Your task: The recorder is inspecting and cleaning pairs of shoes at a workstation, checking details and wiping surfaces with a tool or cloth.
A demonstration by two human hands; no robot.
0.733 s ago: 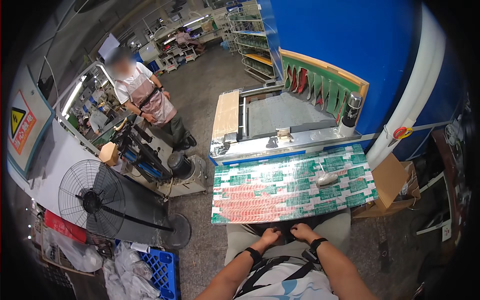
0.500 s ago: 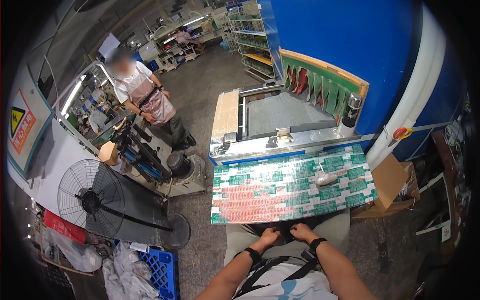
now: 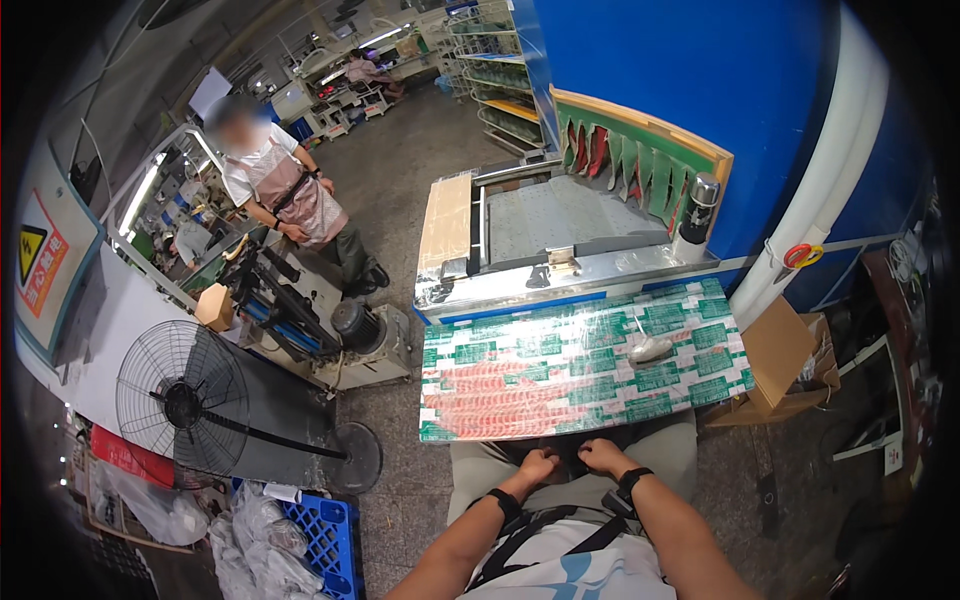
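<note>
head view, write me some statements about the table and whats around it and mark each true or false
1. A pale object lies on the patterned tabletop. True.
2. Both hands rest on the tabletop. False: the left hand and right hand are off it, just below its near edge in the picture.
3. The black fan stands right of the tabletop. False: the fan is to its left.
4. An open cardboard box is right of the tabletop. True.
5. The plastic crate at lower left is red. False: the crate is blue.
</note>
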